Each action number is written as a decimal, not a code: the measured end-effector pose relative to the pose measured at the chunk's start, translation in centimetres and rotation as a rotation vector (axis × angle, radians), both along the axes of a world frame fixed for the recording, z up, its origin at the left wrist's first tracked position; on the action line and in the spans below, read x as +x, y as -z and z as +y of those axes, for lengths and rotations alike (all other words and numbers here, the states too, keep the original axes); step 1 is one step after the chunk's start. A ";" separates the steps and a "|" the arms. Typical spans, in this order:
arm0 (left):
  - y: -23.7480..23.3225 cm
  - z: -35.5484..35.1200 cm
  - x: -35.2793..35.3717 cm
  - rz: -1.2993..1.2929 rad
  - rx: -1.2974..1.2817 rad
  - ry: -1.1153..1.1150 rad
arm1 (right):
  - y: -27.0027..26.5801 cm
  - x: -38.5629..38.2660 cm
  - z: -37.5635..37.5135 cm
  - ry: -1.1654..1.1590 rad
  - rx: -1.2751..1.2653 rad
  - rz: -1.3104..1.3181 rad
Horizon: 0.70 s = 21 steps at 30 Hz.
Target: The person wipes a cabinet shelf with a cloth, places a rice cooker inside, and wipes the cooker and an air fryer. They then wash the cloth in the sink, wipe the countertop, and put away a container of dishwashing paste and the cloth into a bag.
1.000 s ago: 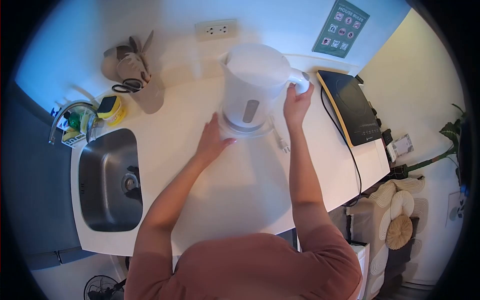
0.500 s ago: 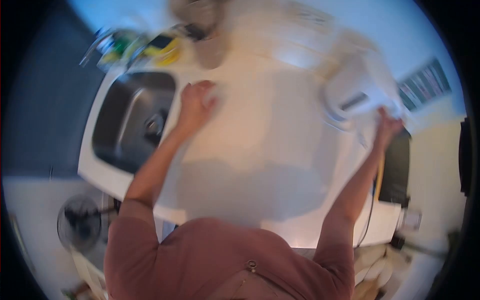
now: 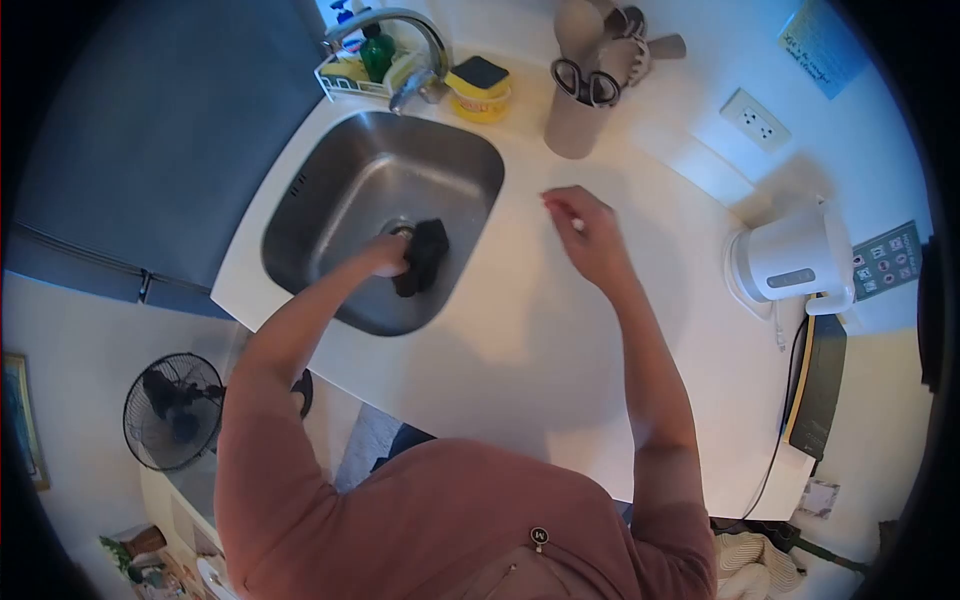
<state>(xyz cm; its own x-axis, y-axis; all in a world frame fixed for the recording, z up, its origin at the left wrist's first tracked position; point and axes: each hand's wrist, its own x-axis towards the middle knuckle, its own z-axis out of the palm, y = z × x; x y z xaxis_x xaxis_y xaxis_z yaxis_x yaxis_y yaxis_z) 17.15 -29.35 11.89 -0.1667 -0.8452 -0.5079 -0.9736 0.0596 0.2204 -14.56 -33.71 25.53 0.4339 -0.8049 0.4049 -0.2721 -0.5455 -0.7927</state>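
Note:
My left hand [image 3: 386,256] is down inside the steel sink [image 3: 340,200], its fingers closed on a bunched black cloth [image 3: 428,255] beside the drain. The fingertips are partly hidden by the cloth. Over the white counter [image 3: 520,370], to the right of the sink, my right hand [image 3: 592,235] hovers with its fingers curled in. A small white spot shows by those fingers, too small to name. Farther right stands a white electric kettle [image 3: 795,258], apart from both hands.
A curved faucet [image 3: 432,50] rises behind the sink, near a caddy [image 3: 350,85] with bottles. A yellow tub with a sponge [image 3: 480,90] sits beside it. Behind my right hand is a utensil holder [image 3: 577,122] with scissors. A dark box [image 3: 818,390] stands at the right edge.
My right hand has left the kettle and moved left over the counter. My left hand has gone from above the counter into the sink and taken hold of the black cloth. The view has turned left.

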 end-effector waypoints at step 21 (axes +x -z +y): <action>-13.2 -9.7 10.9 0.304 -0.438 0.024 | 2.2 27.6 -14.3 0.131 -0.842 0.938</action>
<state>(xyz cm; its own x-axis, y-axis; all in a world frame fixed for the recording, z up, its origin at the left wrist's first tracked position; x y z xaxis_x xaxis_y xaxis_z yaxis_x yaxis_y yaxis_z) 28.02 -39.00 25.10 -0.2737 -0.9612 -0.0344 -0.8670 0.2311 0.4415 13.06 -48.05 23.36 0.7677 -0.5071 0.3917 -0.6293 -0.7120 0.3116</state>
